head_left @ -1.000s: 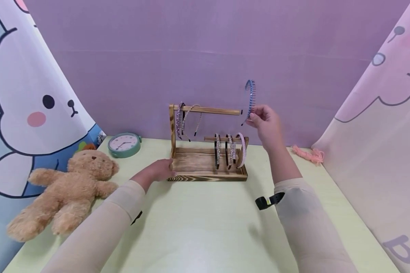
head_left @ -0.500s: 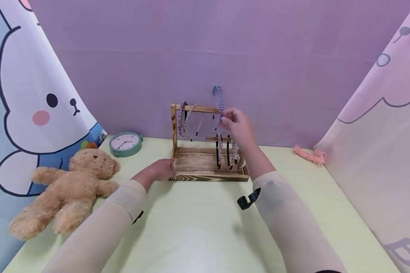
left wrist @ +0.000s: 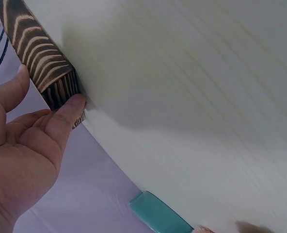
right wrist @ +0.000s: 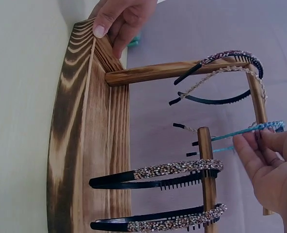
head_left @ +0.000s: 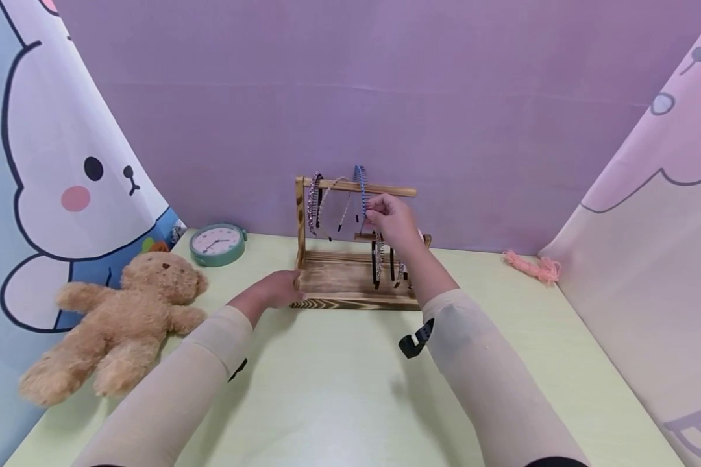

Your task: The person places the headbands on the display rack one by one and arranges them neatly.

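In the head view a wooden headband rack (head_left: 339,277) stands at the back of the table. My left hand (head_left: 270,289) grips the left front corner of its tray; the left wrist view shows the thumb on the front and the fingers (left wrist: 68,114) round the end. A blue toothed headband (head_left: 360,178) straddles the upper bar (head_left: 394,190), and my right hand (head_left: 394,222) pinches its near side. Farther left on that bar hang a purple sparkly headband (head_left: 312,204) and a thin beaded one (head_left: 322,204). Two glittery black headbands (right wrist: 177,169) hang on the lower bar (right wrist: 208,189).
A teddy bear (head_left: 134,318) lies on the left of the table, with a green-rimmed clock (head_left: 217,245) behind it. A pink bundle of cord (head_left: 531,266) lies at the back right. Printed curtains flank the table on both sides.
My right hand has moved left and then down with the blue headband, from beyond the upper bar's right end onto the bar. My left hand stays at the tray corner.
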`<state>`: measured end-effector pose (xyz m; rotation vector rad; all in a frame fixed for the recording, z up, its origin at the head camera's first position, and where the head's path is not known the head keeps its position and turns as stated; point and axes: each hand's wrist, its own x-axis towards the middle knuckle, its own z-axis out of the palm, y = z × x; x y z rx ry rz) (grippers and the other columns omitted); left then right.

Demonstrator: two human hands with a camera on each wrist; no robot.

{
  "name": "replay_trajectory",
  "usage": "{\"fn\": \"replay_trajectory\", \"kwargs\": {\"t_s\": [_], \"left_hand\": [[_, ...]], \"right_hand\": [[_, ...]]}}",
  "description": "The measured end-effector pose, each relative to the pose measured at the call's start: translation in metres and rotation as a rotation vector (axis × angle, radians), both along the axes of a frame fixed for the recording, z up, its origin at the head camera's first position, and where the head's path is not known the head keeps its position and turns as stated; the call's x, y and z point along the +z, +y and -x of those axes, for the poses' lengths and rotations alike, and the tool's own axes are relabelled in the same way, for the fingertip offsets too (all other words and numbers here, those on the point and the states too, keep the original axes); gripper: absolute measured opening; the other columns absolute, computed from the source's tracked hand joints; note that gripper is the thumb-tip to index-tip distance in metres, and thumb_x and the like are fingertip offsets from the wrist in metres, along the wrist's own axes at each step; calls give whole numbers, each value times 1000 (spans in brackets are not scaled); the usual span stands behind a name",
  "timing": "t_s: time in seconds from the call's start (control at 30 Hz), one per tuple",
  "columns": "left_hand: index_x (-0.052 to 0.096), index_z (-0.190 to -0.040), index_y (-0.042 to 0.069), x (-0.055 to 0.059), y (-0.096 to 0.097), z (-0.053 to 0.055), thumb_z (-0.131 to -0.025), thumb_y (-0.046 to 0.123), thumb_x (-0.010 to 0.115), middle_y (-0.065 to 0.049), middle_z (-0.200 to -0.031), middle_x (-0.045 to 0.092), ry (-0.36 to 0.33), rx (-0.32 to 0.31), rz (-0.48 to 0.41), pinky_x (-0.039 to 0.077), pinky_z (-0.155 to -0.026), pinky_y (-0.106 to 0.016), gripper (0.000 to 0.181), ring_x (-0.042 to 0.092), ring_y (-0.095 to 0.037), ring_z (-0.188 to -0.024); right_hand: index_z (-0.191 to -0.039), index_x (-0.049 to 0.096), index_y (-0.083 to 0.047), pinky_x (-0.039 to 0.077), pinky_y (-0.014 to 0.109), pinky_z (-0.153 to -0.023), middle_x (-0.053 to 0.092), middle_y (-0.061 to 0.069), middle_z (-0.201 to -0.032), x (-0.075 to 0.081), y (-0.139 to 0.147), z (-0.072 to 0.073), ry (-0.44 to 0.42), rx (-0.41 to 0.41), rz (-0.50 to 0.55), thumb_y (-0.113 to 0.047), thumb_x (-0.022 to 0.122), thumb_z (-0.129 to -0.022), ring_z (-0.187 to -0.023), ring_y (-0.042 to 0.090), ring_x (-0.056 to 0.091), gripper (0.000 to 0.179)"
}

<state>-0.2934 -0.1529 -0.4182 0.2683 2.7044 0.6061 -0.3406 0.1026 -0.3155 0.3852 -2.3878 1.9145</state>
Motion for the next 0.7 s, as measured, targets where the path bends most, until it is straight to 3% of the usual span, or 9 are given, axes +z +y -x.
{"fn": "replay_trajectory", "kwargs": {"t_s": [0.27,0.5,0.7], "left_hand": [[20,-156,2,0,-1,2,-100,32,56,-23,-157,31,-12,4,-9,25,-119,-54,73,29,-41,-144],[21,-155,1,2,-1,1,-100,30,56,-24,-156,32,-16,6,-18,26,-118,-54,72,30,-41,-144],[22,-155,1,0,-2,1,-100,31,56,-23,-156,31,-15,2,-14,27,-118,-54,71,30,-41,-144]], "right_hand": [[-113,58,7,58,43,-89,62,20,-103,2,-1,9,-74,7,-30,3,56,-96,-100,43,65,17],[-109,61,4,61,31,-77,63,18,-102,-1,0,13,-105,6,-69,0,59,-96,-81,25,69,14],[-111,63,0,61,32,-78,64,16,-102,-3,2,14,-112,4,-112,-4,60,-96,-85,24,70,15]]}}
